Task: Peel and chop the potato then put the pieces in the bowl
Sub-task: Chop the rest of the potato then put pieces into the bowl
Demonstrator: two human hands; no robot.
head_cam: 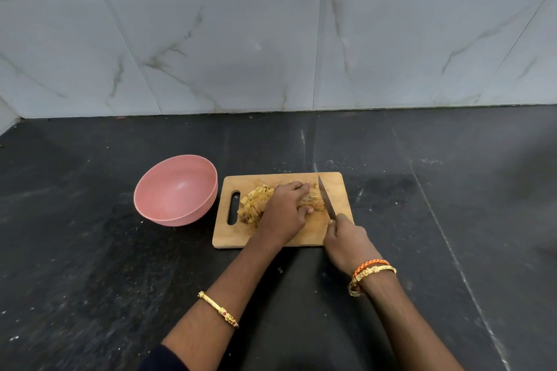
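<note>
A wooden cutting board (280, 238) is laid flat on a dark stone counter (90, 265), its long axis running left to right and its slotted handle (234, 207) at the left end. A pink bowl (176, 190) is set just beside that left edge, apart from it by a narrow strip of counter; nothing is seen inside the bowl. Wide bare counter is left open to the right of the board, to the left of the bowl and in front toward the person; behind, a band of counter is bounded by a marble-patterned tiled wall (241, 54).

A pile of chopped potato pieces (253, 205) is heaped on the left-centre of the board, near the handle slot. The uncut remainder of the potato (315, 203) is lain across the middle of the board, mostly covered by the left hand (286, 211); its long axis cannot be told with certainty.

The left hand is pressed down over the potato with fingers curled close together, the fingertips (303, 187) pointed toward the far right. A knife (326, 199) is gripped in the right hand (346, 241), whose fingers are wrapped tightly around the handle, which is hidden. The blade is pointed away from the person, toward the far edge of the board, and is set against the right end of the potato, just beside the left fingertips. Gold bangles are worn on both wrists, with an orange braided band (369, 266) on the right.
</note>
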